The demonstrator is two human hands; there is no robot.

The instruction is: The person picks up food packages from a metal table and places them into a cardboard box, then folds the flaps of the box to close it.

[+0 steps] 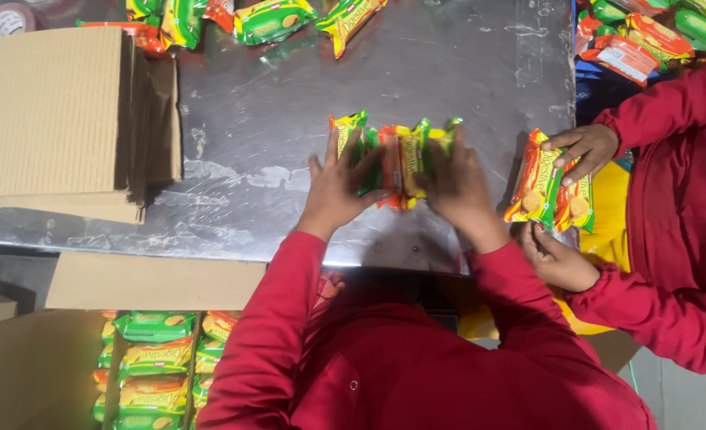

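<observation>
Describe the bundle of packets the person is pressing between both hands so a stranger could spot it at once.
Start at the shiny metal table and find its near edge, above the red sleeves. There the left hand and right hand squeeze a row of biscuit packets standing on edge. Unlike the loose packets at the far edge, these are pressed together side by side.

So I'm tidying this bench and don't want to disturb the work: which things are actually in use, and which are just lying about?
In use:
- left hand and right hand, pressing together a row of green, yellow and orange biscuit packets
- steel tabletop

Lying about:
- stack of flat brown cardboard sheets
- loose packets at the far edge
- carton of packed packets
</observation>
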